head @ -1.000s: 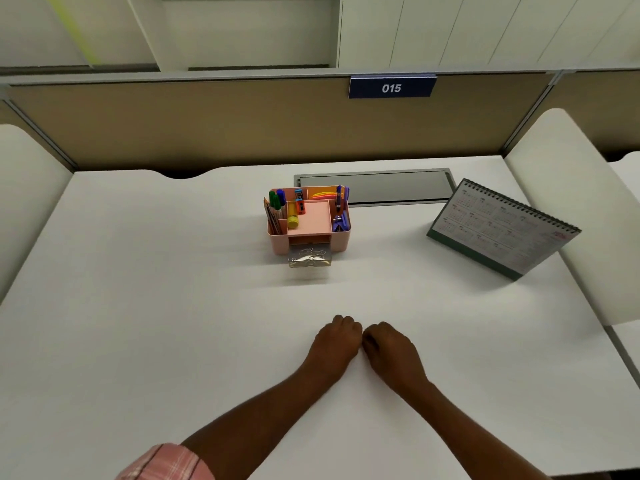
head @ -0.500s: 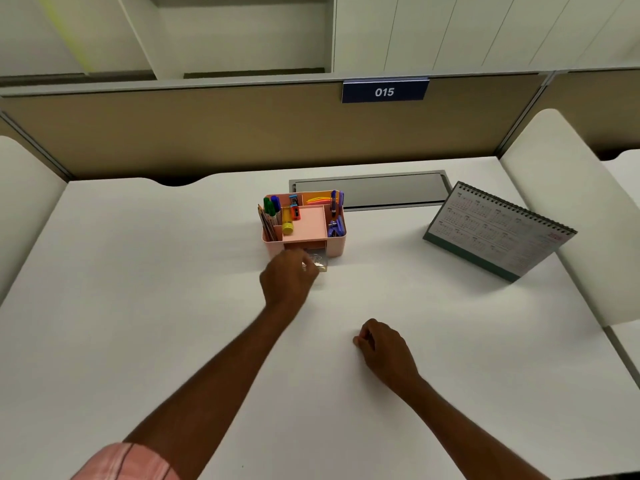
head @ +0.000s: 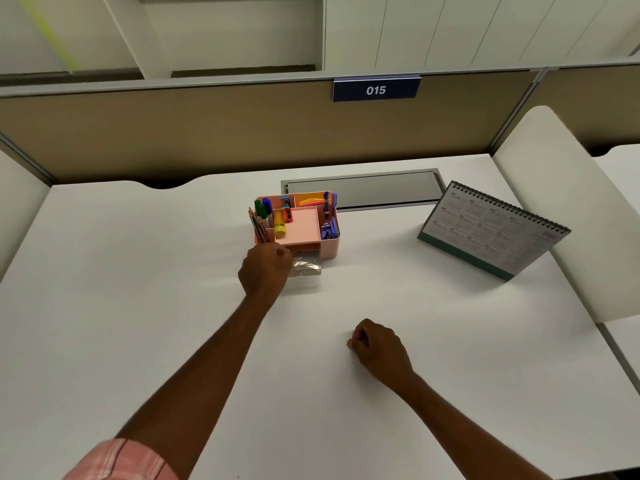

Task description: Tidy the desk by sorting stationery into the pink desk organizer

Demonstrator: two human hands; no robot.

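The pink desk organizer (head: pixel 329 247) stands at the middle back of the white desk (head: pixel 138 306). It holds markers (head: pixel 263 208), pencils, a yellow glue stick (head: pixel 280 227), an orange sharpener and purple pens. Its clear drawer (head: pixel 309 266) is pulled out at the front with metal paper clips inside. My left hand (head: pixel 265 269) is stretched forward, fingers curled at the drawer's left front corner; whether they pinch anything is hidden. My right hand (head: pixel 378 344) rests on the desk as a loose fist, nearer to me and to the right.
A desk calendar (head: pixel 491 230) stands tilted at the right. A grey cable flap (head: pixel 363 188) lies flush behind the organizer. A beige partition (head: pixel 207 133) with the sign 015 closes the back. White side panels flank the desk.
My left hand left the right hand at the desk's middle and reached forward to the open drawer. The right hand stayed put as a fist.
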